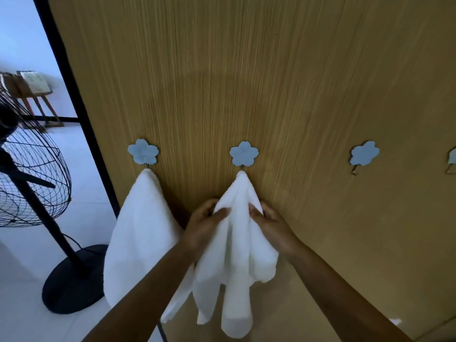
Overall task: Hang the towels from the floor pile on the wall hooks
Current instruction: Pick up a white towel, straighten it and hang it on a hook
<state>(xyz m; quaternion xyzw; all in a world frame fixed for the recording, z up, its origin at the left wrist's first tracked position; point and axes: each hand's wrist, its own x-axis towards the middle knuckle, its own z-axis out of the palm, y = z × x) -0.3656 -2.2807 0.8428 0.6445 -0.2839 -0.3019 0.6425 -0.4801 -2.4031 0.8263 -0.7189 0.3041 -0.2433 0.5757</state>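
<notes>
Blue flower-shaped hooks sit in a row on the wooden wall panel [271,82]. A white towel [140,233] hangs from the leftmost hook [143,154]. A second white towel [238,255] hangs by its tip from the second hook [243,154]. My left hand [207,223] grips this towel's left fold, thumb over the cloth. My right hand [269,223] pinches its right fold. The third hook [364,156] is bare, and a fourth hook [452,161] shows partly at the right edge. The floor pile is out of view.
A black standing fan [32,174] with a round base [71,282] stands on the white floor at the left. A black frame post [81,119] edges the panel. A wooden easel-like stand [32,92] is far back left.
</notes>
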